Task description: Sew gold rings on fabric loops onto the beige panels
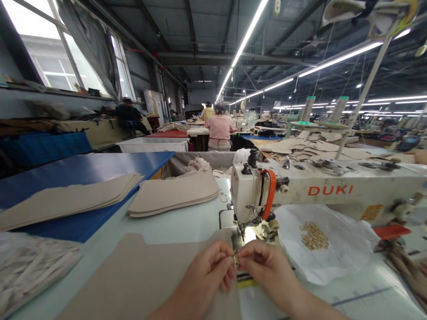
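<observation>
My left hand (pixel 213 266) and my right hand (pixel 263 266) meet just in front of the sewing machine's needle area. Thumbs and fingertips of both pinch a small gold-coloured piece (pixel 235 260), mostly covered by the fingers, so its exact shape is unclear. Under my left hand a large flat beige panel (pixel 133 266) lies on the table, its far right part reaching the presser foot. The white sewing machine (pixel 253 195) has its lamp lit beside the needle. To the right, a heap of small gold-coloured metal fittings (pixel 314 235) rests on a white plastic sheet (pixel 333 264).
Stacked beige panels lie ahead (pixel 173 191) and on a blue board (pixel 150 162) at left. A plastic bag of pieces (pixel 33 271) sits at near left. Thread cones (pixel 307 110) stand behind the machine. A person in pink (pixel 220 129) sits farther off.
</observation>
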{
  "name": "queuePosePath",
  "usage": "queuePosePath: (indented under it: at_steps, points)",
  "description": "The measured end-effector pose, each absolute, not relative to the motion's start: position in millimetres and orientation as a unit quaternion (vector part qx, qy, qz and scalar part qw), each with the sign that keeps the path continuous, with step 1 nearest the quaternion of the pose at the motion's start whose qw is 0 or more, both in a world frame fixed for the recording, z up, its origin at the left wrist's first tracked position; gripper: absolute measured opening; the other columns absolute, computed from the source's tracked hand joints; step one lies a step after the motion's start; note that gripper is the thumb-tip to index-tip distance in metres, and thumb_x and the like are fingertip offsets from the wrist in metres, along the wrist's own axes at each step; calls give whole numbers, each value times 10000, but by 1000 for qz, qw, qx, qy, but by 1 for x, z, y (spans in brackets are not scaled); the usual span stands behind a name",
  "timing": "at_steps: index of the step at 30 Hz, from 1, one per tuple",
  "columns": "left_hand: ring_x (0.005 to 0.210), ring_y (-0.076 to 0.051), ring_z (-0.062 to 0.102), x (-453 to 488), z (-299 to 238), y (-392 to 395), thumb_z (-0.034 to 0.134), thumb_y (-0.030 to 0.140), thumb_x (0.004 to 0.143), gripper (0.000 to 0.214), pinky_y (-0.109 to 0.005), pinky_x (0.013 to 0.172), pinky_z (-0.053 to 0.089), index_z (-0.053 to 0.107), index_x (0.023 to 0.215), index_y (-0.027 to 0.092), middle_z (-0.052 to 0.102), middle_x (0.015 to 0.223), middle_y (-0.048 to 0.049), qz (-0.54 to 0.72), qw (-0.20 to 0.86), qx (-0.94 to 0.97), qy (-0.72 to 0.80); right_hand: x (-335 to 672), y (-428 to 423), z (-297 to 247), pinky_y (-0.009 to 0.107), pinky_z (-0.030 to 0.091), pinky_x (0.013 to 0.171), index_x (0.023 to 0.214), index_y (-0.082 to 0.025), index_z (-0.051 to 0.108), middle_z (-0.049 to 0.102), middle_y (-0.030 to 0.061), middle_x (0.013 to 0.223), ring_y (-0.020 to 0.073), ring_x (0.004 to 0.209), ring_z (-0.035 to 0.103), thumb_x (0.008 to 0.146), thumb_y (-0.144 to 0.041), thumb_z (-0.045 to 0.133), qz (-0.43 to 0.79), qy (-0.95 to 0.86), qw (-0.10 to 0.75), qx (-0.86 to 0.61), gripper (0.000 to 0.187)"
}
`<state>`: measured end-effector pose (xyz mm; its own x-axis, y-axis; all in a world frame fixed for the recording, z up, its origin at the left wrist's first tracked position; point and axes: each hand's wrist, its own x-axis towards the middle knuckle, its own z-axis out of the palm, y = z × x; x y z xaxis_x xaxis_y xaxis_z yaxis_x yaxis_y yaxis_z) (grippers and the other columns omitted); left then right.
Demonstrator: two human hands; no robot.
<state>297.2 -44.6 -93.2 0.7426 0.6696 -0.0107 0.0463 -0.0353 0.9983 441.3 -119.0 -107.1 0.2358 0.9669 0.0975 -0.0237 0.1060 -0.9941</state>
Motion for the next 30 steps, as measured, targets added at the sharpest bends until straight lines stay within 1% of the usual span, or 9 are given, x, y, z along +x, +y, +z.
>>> queuePosePath:
  at_steps: [3,7,10,16,20,23,26,28,30]
  points:
    - [460,-109,525,296,-95,-44,548,404,766,231,-227,476,408,498,825,187,585,569,35,234,660,668,252,445,-112,-107,227,452,578,698,-173,655,641,-15,619,122,573,581,610,-371,810,478,-423,583,-502,266]
    - [488,-100,537,292,-98,-36,589,320,732,213,-221,497,410,511,883,192,615,618,33,230,687,646,238,445,-105,-107,247,485,588,682,-167,647,643,-15,606,128,561,598,535,-472,844,515,-401,575,-492,392]
    - [523,-104,563,290,-98,-29,655,281,666,277,-222,515,415,531,898,196,633,667,28,214,720,615,238,445,-106,-103,245,493,582,689,-162,647,651,-7,615,120,549,597,561,-506,828,516,-395,583,-488,410]
    - [581,-119,579,289,-91,-31,731,404,680,334,-243,579,438,589,871,168,644,684,0,182,767,542,291,444,-110,-98,216,479,548,691,-158,635,647,-9,609,104,527,584,613,-503,806,513,-401,579,-490,392]
    - [630,-119,581,290,-85,-32,759,350,666,286,-227,597,435,602,810,159,645,694,-1,164,767,548,289,444,-109,-103,212,475,533,692,-163,618,623,-26,579,93,492,569,580,-520,816,538,-385,576,-479,423]
    - [615,-117,569,290,-84,-31,714,323,696,218,-233,607,438,588,766,159,642,675,3,144,749,579,287,445,-110,-106,213,468,525,696,-166,604,608,-34,572,91,483,564,564,-516,824,553,-387,566,-472,434]
    - [583,-119,541,290,-89,-29,673,276,684,166,-236,585,423,550,719,169,613,636,18,142,716,621,286,444,-114,-105,217,459,544,734,-170,597,608,-30,610,99,523,570,629,-486,795,549,-406,559,-471,388]
    - [586,-121,518,289,-95,-28,633,239,691,114,-232,572,400,542,711,175,576,628,32,163,679,658,282,441,-118,-104,211,434,553,793,-177,598,594,-33,634,102,560,558,702,-416,753,522,-434,560,-476,299]
    - [604,-124,497,287,-99,-29,590,191,690,52,-228,567,376,540,697,178,547,638,37,190,629,700,279,437,-121,-104,207,407,562,836,-186,589,572,-40,647,107,593,534,730,-301,721,470,-475,555,-496,204]
